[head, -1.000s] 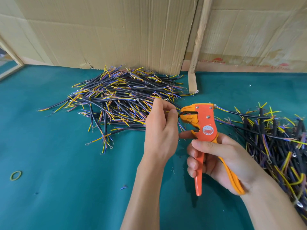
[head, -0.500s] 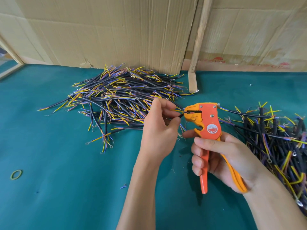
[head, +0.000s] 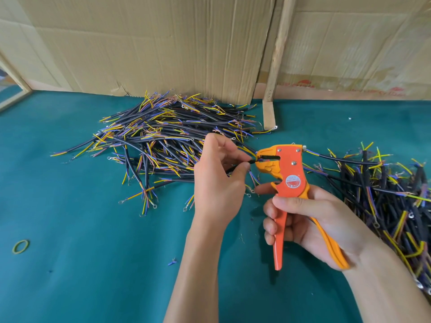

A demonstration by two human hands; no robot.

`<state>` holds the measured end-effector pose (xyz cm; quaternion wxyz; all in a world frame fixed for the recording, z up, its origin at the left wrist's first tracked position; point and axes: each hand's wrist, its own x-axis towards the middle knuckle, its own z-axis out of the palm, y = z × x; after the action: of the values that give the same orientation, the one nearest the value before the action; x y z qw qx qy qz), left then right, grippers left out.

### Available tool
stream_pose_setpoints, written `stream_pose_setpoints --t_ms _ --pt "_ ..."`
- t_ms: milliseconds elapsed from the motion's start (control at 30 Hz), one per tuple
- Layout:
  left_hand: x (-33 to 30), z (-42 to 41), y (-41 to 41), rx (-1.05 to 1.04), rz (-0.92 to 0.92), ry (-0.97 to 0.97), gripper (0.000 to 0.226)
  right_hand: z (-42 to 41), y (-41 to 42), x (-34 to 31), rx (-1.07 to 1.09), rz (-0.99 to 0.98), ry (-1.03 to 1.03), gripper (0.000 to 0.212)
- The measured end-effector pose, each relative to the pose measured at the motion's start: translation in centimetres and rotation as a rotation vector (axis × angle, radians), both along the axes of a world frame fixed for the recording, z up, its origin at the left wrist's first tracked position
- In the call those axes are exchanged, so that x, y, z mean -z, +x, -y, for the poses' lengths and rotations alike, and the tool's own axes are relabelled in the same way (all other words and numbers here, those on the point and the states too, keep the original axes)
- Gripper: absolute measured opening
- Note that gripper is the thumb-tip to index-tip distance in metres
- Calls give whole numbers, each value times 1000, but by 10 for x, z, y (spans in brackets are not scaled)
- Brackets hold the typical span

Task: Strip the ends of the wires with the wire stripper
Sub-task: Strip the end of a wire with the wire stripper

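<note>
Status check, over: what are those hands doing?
Left hand pinches black wire, end at stripper's mouth. Right hand grips orange wire stripper. Nothing in the way.

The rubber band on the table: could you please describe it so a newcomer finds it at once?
Start at the big wire pile on the green table, then look towards the near left edge. The rubber band lies alone there, a small yellow-green ring, not a straight strand.

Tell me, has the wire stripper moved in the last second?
Yes. The wire stripper shifted slightly right, away from the wooden post, with the right hand.
</note>
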<state>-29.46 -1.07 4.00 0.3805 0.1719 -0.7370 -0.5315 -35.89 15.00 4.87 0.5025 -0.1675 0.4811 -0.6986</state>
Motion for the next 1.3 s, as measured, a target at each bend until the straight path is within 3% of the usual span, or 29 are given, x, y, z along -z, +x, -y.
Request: stream_pose_setpoints --t_ms 633,1300 --pt "-3 -2 1 -13 -41 -32 44 -1 -1 1 33 -1 16 38" --pt "-1 -1 1 4 -43 -38 39 -4 -4 0 -21 -5 21 32"
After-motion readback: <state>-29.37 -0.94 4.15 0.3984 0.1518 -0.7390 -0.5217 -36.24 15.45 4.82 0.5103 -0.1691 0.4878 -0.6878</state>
